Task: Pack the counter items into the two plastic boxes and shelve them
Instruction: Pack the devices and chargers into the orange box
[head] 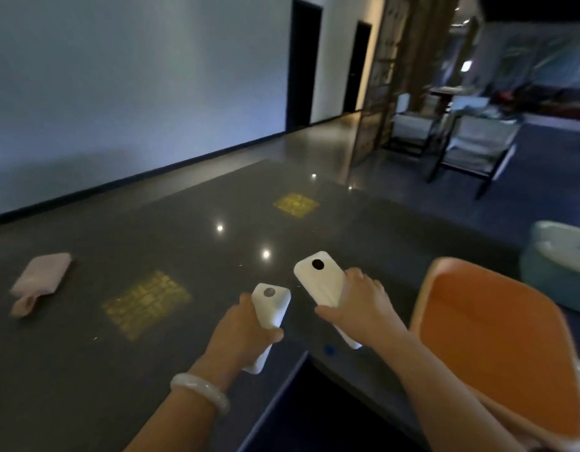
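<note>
My left hand grips a white paper roll with a grey core end, held above the dark counter. My right hand grips a second, larger white paper roll with a dark core hole, just to the right of the first. An orange plastic box stands open at the lower right, close beside my right forearm. A teal plastic box with white contents sits farther right at the frame edge. A folded pink cloth lies on the counter at the left.
The counter's near edge runs diagonally below my hands, with a dark gap beneath it. Two chairs and a wooden partition stand beyond the counter at the right. A white wall with dark doorways runs behind.
</note>
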Demonstrator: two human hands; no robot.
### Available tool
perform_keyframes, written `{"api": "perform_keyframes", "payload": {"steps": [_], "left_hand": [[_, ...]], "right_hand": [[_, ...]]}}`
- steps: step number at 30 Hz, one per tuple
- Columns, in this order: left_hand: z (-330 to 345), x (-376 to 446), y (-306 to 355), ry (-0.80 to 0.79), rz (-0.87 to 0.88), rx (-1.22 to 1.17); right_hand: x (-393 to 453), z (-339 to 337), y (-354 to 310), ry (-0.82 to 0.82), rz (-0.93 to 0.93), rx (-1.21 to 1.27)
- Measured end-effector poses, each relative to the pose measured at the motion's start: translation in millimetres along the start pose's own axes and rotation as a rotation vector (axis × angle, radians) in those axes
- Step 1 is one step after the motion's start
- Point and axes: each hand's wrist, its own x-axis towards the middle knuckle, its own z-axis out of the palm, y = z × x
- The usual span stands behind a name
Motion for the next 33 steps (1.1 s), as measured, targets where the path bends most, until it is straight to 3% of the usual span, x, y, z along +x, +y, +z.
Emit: {"api": "perform_keyframes", "payload": {"steps": [3,8,15,20,25,33], "left_hand": [[10.0,4.1,51.6,-0.071,0.089,-0.061],[39.9,12.2,134.1,-0.059,0.241,-0.055],[79.2,12.8,220.7,-0.096,0.340,-0.119],[95.8,11.2,241.5,-0.083,0.373,0.095],[97.2,18.0,242.5,-0.125,0.346,0.174],[99.3,16.4,245.7,-0.169,0.433,0.318]], "right_hand": [[-10.5,-43.0,47.0,0.057,0.089,-0.024],[-25.9,-79.6,128.9,0.116,0.214,-0.037],[-19.3,-77.1,211.3,-0.009,0.330,0.044],[-15.1,-61.7,238.8,-0.123,0.262,-0.001],[-14.7,-43.3,253.1,-0.319,0.197,-0.001],[-10.4,-29.2,259.1,-0.486,0.114,-0.055]]}}
